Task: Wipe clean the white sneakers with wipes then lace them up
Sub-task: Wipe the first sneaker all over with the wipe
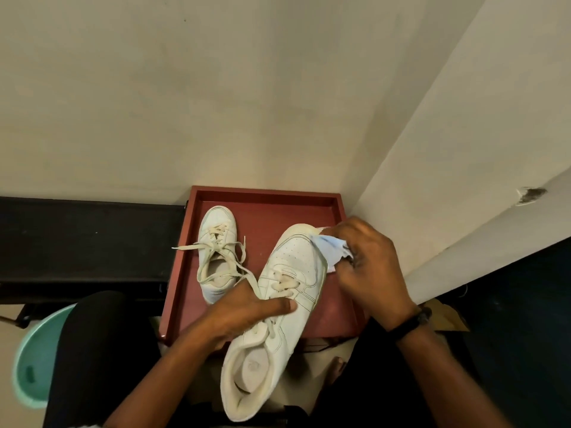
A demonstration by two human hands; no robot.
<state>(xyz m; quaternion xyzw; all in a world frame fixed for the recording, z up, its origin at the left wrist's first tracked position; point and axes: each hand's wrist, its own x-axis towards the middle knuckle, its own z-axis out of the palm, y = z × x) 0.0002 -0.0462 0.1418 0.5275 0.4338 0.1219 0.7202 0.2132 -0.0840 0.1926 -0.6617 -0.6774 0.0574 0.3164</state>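
Fingers (355,231) of right hand (374,270) curled, pinching a bluish wipe (329,250) against the toe side of the held sneaker (278,310). Left hand (244,313) grips it at midfoot: thumb laid across the side, other fingers hidden underneath. Red tray (265,193): holds the second sneaker (216,251), laces loose and trailing; held sneaker's toe is over the tray. Teal basin (37,359) at lower left, contents not discernible. Insole mark in the held sneaker's heel, unreadable.
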